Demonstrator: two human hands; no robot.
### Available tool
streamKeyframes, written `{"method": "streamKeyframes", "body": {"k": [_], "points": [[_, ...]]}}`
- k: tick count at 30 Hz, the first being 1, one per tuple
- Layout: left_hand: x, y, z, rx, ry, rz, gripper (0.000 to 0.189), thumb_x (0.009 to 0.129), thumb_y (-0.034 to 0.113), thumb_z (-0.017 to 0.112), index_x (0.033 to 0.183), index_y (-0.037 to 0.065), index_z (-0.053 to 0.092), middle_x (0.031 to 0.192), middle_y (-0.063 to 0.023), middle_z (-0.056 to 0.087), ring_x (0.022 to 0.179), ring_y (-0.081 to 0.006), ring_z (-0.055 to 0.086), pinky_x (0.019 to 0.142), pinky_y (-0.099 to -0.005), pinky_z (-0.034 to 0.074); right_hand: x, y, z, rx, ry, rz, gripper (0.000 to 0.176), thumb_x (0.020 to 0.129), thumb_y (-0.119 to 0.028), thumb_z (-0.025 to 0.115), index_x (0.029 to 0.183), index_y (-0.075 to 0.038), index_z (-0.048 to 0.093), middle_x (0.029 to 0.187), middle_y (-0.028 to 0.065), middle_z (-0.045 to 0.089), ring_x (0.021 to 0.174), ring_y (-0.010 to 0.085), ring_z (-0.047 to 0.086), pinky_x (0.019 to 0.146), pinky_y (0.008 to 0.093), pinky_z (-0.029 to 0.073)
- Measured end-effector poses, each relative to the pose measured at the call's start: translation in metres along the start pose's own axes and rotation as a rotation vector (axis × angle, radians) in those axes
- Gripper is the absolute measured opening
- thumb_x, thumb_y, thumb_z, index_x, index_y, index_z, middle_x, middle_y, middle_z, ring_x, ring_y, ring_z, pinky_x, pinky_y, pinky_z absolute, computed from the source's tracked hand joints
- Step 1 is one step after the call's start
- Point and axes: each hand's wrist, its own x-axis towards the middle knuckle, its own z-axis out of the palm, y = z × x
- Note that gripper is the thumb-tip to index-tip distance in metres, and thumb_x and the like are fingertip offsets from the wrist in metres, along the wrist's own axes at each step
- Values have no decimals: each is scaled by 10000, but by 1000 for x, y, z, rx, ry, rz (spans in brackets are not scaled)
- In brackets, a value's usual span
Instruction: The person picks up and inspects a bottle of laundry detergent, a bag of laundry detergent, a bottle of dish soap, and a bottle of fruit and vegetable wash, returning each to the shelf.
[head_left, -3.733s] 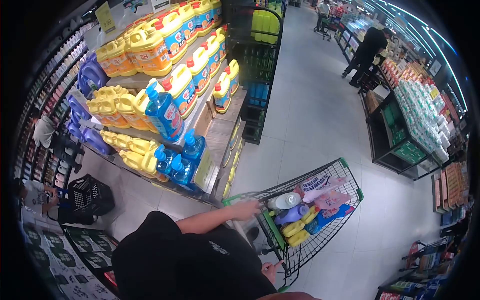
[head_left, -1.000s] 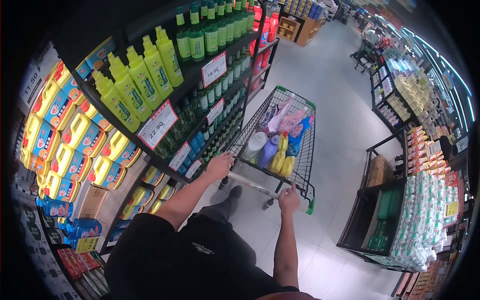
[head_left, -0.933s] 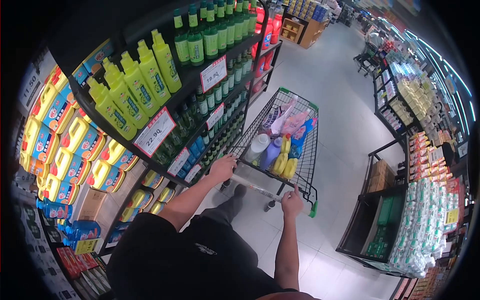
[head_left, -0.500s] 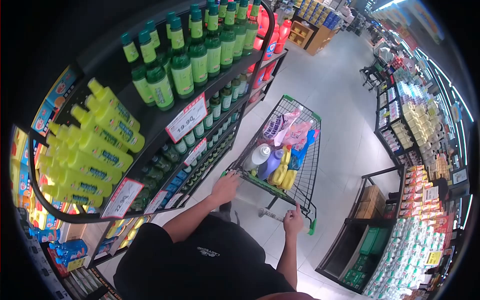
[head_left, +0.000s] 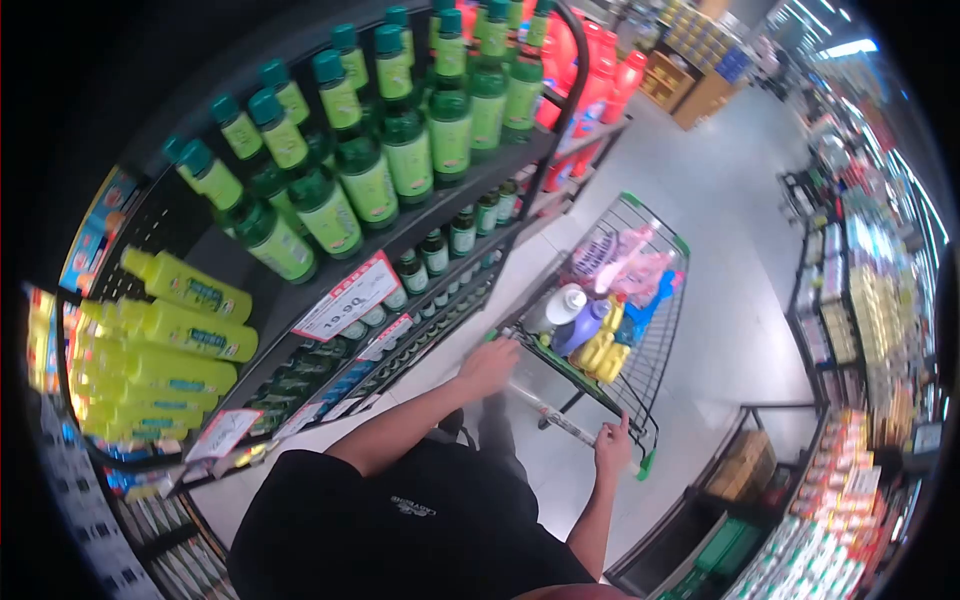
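A wire shopping cart (head_left: 668, 352) with green corners stands ahead of me. My left hand (head_left: 490, 366) is closed over the left end of its handle (head_left: 556, 414). At the right end, my right hand (head_left: 613, 444) has its fingers curled on the handle while the index finger points forward. Inside the cart lie a white bottle (head_left: 565, 306), a purple bottle (head_left: 580, 328), yellow bottles (head_left: 603, 355), a blue package (head_left: 652, 306) and pink packages (head_left: 638, 270).
On my left, a black shelf (head_left: 400, 215) holds several green bottles (head_left: 325, 215) and yellow-green bottles (head_left: 195, 330), with price tags (head_left: 350, 297). Red bottles (head_left: 600, 80) stand farther along. To the right are a low rack (head_left: 735, 465) and stacked goods (head_left: 830, 500). Pale floor (head_left: 715, 200) runs between.
The cart and both hands have shifted right in view. Shelf bottles on the left appear larger and nearer. Both hands keep their places on the handle.
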Motion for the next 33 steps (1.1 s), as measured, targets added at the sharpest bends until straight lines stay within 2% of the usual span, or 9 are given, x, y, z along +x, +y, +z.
{"method": "streamKeyframes", "body": {"k": [5,7,10,14,15,22,26,29,33], "points": [[32,-8,19,199,-47,-48,182,803,117,634,975,58,651,1025,-87,600,1027,-286,616,885,-404,507,62,-17,18,32,250,-581,190,898,-53,658,1068,-29,740,1220,192,719,1014,364,707,815,403,569],[35,-7,27,205,90,9,208,799,129,641,997,65,653,1005,-80,595,1017,-280,613,890,-398,506,73,-57,29,173,10,-516,178,954,-120,651,1090,-43,737,984,144,715,864,342,690,742,419,550],[44,1,26,127,188,66,212,849,146,613,1037,50,640,1040,-103,596,1073,-298,590,952,-425,487,92,-125,36,223,-440,-527,306,1015,-293,631,1160,-29,684,973,184,690,816,344,688,740,434,552],[63,4,30,106,150,55,238,880,160,604,1081,34,628,1079,-120,597,1105,-312,576,975,-437,482,152,-157,59,17,-701,-810,426,966,-407,673,1194,-48,636,856,199,719,801,420,718,701,534,545],[66,8,30,122,123,11,247,881,159,605,1092,33,628,1102,-120,600,1128,-314,575,987,-433,483,165,-168,62,-36,-728,-871,457,940,-433,699,1115,-16,634,775,214,711,792,458,707,696,552,543],[67,28,30,72,100,-152,433,904,96,606,1330,23,581,1427,-139,554,1413,-307,470,1159,-411,428,202,-171,85,-49,-889,-878,533,937,-483,699,1046,33,620,767,266,690,768,489,695,687,553,535],[47,25,38,76,149,-104,589,920,55,576,1503,61,486,1576,-115,473,1526,-259,360,1209,-408,398,204,-195,61,-454,-909,-886,579,920,-514,709,1107,31,654,984,282,738,981,448,720,852,528,572],[27,16,42,47,150,-108,622,931,58,560,1541,101,450,1581,-104,465,1478,-269,437,1176,-423,432,207,-228,54,-641,-1014,-894,605,914,-532,708,1114,39,701,1131,244,743,1059,402,728,895,490,587],[-21,29,12,-127,-34,-388,526,943,91,571,1468,96,544,1465,-152,570,1302,-340,586,1064,-460,505,208,-233,72,-741,-982,-951,622,884,-593,699,1040,6,762,1121,277,731,1092,418,709,961,510,554]]}}
